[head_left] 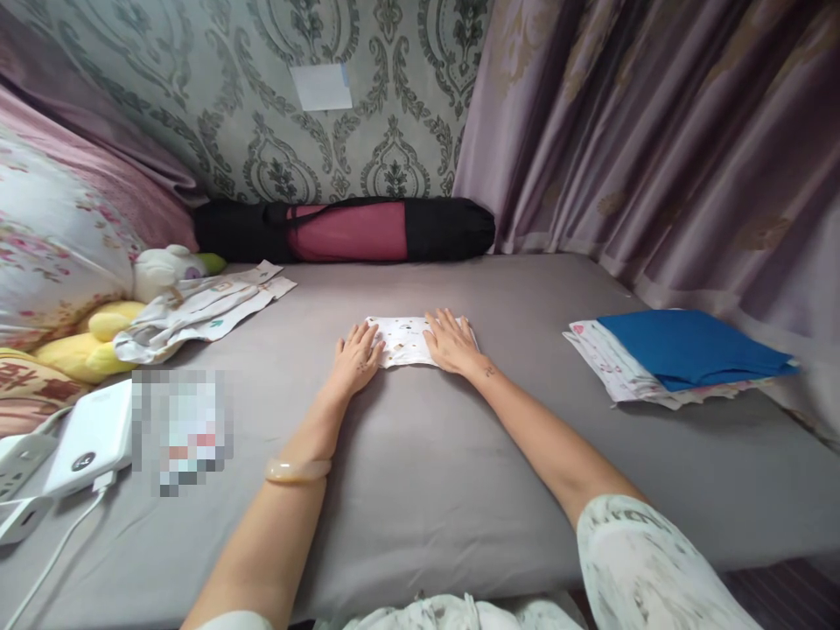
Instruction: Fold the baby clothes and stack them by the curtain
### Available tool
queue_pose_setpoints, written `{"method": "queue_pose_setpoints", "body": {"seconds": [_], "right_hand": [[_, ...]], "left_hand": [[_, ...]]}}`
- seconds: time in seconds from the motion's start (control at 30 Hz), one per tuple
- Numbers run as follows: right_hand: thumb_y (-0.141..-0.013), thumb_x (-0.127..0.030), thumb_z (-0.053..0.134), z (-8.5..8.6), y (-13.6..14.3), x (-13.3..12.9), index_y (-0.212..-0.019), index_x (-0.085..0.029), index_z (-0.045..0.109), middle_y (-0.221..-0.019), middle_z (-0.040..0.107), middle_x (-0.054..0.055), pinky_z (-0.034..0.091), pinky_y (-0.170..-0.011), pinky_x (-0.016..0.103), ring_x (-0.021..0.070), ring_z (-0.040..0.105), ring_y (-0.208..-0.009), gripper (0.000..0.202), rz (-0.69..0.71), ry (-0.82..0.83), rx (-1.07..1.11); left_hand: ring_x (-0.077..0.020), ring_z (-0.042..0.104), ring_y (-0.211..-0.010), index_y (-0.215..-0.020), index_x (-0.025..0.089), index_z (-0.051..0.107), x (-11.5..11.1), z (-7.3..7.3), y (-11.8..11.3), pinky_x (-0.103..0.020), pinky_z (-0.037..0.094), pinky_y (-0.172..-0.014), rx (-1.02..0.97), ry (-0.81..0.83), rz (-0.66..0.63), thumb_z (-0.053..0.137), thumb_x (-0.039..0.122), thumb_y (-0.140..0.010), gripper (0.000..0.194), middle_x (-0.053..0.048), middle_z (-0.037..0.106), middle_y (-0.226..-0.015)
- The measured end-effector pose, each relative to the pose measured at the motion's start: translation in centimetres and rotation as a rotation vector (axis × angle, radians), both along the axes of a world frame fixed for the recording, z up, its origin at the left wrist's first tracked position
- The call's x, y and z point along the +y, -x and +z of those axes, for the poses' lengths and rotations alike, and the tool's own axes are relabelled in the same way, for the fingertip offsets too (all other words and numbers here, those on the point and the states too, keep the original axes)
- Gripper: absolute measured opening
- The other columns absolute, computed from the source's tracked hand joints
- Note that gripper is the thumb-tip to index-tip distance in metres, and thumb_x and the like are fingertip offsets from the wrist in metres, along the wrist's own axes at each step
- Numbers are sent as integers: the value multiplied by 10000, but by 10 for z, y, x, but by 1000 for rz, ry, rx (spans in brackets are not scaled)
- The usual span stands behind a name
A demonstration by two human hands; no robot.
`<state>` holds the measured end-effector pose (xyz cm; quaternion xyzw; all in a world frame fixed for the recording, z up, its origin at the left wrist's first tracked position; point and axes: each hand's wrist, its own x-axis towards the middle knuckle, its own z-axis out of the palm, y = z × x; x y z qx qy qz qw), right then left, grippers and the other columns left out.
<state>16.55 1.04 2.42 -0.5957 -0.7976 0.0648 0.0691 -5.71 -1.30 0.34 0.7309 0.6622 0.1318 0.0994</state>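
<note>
A small white cloth (405, 343) with a scattered print lies folded into a flat rectangle on the grey sheet (433, 472). My left hand (358, 357) rests flat over its left end, fingers stretched out. On its right part lies my right hand (451, 341), palm down with the fingers spread. Both hands press on the cloth without gripping it. The cloth under the palms is hidden.
To the right sits a stack of folded fabrics with a blue cloth (696, 348) on top. A loose printed garment (203, 311) lies left, near plush toys. A white power bank (92, 437) with cables is at near left. A black and red long bag (347, 230) lines the wall.
</note>
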Motion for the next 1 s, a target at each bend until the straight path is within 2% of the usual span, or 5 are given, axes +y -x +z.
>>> {"method": "queue_pose_setpoints", "body": {"seconds": [0.2,0.33,0.47,0.7,1.0], "right_hand": [[-1009,-394,220,-15,6,0,-1536,-164,282,-1600,246,129,97,-1188,460,261,184,-1478,578,8,9,-16],[-1009,-398,219,-7,8,0,-1528,-157,301,-1597,249,142,107,-1183,479,271,187,-1476,577,6,33,-17],[-1013,-396,212,0,27,1,-1532,-156,288,-1613,202,132,88,-1186,474,256,147,-1487,577,35,4,10],[-1014,-407,204,-10,44,-1,-1537,-151,269,-1605,231,129,65,-1186,460,244,162,-1482,586,71,-3,5],[-1009,-363,213,-2,63,6,-1505,-129,337,-1600,239,144,83,-1181,493,262,160,-1481,562,93,-1,0]], "left_hand": [[-270,222,-1479,-1478,240,375,1,-5,5,-513,247,-1168,17,-11,11,261,437,-987,541,-75,298,-1589],[-266,233,-1475,-1472,242,381,3,-7,6,-501,250,-1168,2,-19,29,280,437,-983,536,-88,312,-1582],[-269,250,-1467,-1479,192,365,2,-2,6,-483,247,-1171,0,-13,66,311,427,-977,557,-121,328,-1570],[-274,287,-1445,-1438,189,402,3,-3,9,-469,260,-1160,-5,-43,110,329,436,-966,537,-120,403,-1522],[-272,320,-1418,-1389,188,430,5,-7,12,-458,277,-1143,-65,-82,100,400,424,-944,505,-117,470,-1464]]}}
